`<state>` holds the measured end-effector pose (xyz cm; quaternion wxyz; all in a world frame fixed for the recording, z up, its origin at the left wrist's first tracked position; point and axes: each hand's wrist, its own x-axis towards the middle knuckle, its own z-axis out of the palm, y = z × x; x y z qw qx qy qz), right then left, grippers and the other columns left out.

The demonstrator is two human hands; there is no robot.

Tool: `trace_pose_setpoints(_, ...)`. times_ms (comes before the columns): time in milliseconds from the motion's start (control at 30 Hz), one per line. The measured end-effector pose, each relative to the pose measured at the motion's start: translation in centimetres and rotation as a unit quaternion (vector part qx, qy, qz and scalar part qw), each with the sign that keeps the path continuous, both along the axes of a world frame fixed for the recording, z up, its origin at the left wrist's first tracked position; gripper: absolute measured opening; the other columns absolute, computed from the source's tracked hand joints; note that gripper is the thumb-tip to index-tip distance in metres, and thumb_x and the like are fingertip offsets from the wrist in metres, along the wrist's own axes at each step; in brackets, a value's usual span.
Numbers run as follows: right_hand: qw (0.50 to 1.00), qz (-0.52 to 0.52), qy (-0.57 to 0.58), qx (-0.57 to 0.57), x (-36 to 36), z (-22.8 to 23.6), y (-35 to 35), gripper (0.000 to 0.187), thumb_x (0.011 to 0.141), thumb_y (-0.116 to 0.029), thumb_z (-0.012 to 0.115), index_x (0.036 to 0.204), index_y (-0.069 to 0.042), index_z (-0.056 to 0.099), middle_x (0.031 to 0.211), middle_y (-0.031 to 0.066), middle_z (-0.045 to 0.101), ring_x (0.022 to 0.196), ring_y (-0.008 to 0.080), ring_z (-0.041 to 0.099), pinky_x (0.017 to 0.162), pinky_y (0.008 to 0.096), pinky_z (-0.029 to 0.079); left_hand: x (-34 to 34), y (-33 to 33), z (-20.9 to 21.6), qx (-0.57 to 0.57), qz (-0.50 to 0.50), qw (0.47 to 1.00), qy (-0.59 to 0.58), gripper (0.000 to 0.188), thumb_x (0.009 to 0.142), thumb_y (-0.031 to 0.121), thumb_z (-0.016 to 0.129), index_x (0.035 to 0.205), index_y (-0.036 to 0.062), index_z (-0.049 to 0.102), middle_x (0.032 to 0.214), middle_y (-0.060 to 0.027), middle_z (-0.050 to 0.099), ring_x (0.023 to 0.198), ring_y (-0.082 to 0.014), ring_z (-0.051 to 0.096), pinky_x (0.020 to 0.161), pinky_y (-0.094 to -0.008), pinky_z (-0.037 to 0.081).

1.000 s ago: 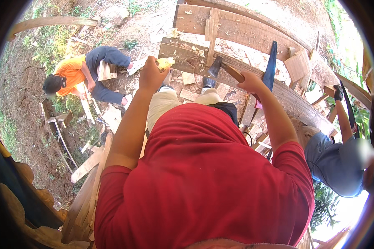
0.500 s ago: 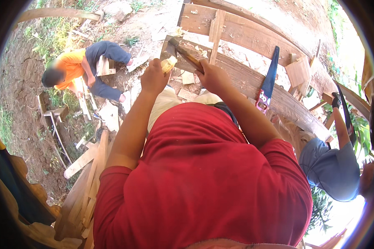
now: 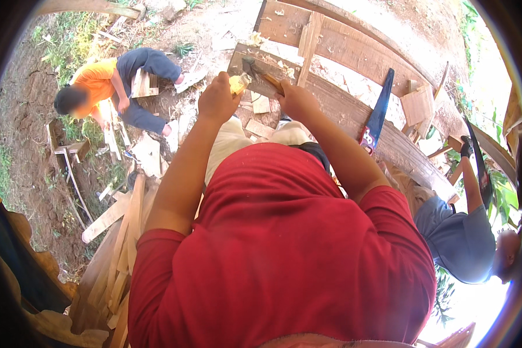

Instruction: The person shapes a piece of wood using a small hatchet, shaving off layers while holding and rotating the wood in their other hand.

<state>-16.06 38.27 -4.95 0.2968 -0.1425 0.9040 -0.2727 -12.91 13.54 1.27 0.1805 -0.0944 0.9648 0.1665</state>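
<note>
A pale yellow, freshly cut piece of wood (image 3: 237, 84) sticks out of my left hand (image 3: 217, 100), whose fingers are wrapped round it. My right hand (image 3: 297, 101) is closed on the wooden handle of a hatchet (image 3: 267, 76). The dark metal head lies to the right of the wood piece, above the end of a thick plank (image 3: 336, 103). Whether blade and wood touch, I cannot tell. My left fist hides the lower part of the piece.
A handsaw (image 3: 379, 110) with a blue blade rests on the plank, right of my right hand. Shavings and offcuts (image 3: 260, 103) litter the ground before me. One person in orange (image 3: 101, 75) sits at the left; another in dark clothes (image 3: 461, 238) bends at the right. Boards (image 3: 119, 261) are piled lower left.
The hatchet head has shifted slightly right, away from the wood piece, and its handle looks shorter in view. Both hands keep their grip. The person in orange has bent slightly.
</note>
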Motion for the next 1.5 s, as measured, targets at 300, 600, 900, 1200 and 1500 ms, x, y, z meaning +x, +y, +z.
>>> trace_pose_setpoints(300, 0.998, -0.028, -0.018, -0.052, 0.8, 1.9, -0.7, 0.032, 0.105, -0.036, 0.065, 0.123, -0.01, 0.057, 0.094, 0.0221, 0.076, 0.09, 0.0471, 0.073, 0.078, 0.0587, 0.055, -0.8, -0.5, -0.2, 0.003, 0.012, 0.999, 0.037, 0.052, 0.091, 0.035, 0.083, 0.119, 0.0014, 0.053, 0.111, -0.0231, 0.07, 0.106, -0.0444, 0.071, 0.087, -0.0545, 0.056)
trace_pose_setpoints(600, 0.998, -0.036, -0.023, -0.051, 0.3, 1.9, -0.2, 0.031, 0.105, -0.036, 0.064, 0.12, -0.01, 0.057, 0.096, 0.0216, 0.076, 0.093, 0.0463, 0.073, 0.08, 0.0598, 0.054, -0.7, -0.8, -0.4, 0.008, 0.0, 1.0, 0.03, 0.051, 0.092, 0.035, 0.082, 0.117, 0.0013, 0.053, 0.11, -0.0231, 0.069, 0.105, -0.0442, 0.071, 0.086, -0.054, 0.057)
trace_pose_setpoints(900, 0.997, -0.037, -0.027, -0.061, -0.8, 2.1, -0.4, 0.029, 0.105, -0.035, 0.064, 0.117, -0.009, 0.059, 0.097, 0.0219, 0.076, 0.091, 0.0467, 0.073, 0.079, 0.0603, 0.054, -0.3, -0.9, -0.6, 0.008, 0.02, 1.0, 0.021, 0.052, 0.091, 0.035, 0.083, 0.122, 0.0036, 0.055, 0.114, -0.0221, 0.071, 0.107, -0.045, 0.071, 0.088, -0.0554, 0.055)
trace_pose_setpoints(1200, 0.999, 0.006, 0.003, -0.042, -0.4, 2.4, -1.1, 0.026, 0.104, -0.032, 0.064, 0.117, -0.009, 0.06, 0.094, 0.0201, 0.076, 0.089, 0.0458, 0.073, 0.078, 0.0599, 0.056, 0.1, -1.2, -0.2, 0.015, 0.047, 0.999, 0.013, 0.056, 0.091, 0.037, 0.083, 0.124, 0.0035, 0.054, 0.115, -0.0237, 0.072, 0.107, -0.0463, 0.071, 0.088, -0.0551, 0.055)
trace_pose_setpoints(1500, 0.998, 0.02, 0.031, -0.042, -0.9, 1.1, -0.5, 0.027, 0.105, -0.032, 0.063, 0.119, -0.01, 0.061, 0.096, 0.0209, 0.076, 0.092, 0.0455, 0.074, 0.079, 0.0594, 0.057, 1.2, -2.6, -1.0, 0.016, 0.062, 0.998, 0.009, 0.061, 0.091, 0.04, 0.082, 0.128, 0.0042, 0.05, 0.115, -0.0256, 0.071, 0.107, -0.0481, 0.07, 0.087, -0.0571, 0.055)
